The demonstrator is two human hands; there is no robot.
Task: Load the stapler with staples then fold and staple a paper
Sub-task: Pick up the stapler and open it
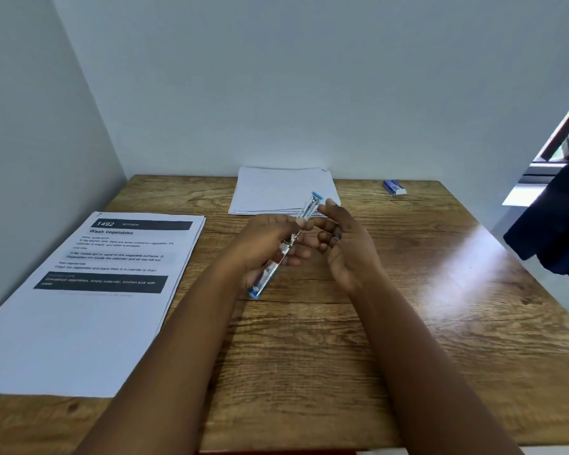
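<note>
The left hand grips the opened-out stapler above the middle of the wooden table, its length running from 7 to 1 o'clock. The right hand sits just beside it at 3 o'clock, fingers curled; whether they pinch anything is unclear. Blank paper lies at 12 o'clock, a staple box at 2 o'clock, printed sheets at 9 o'clock.
</note>
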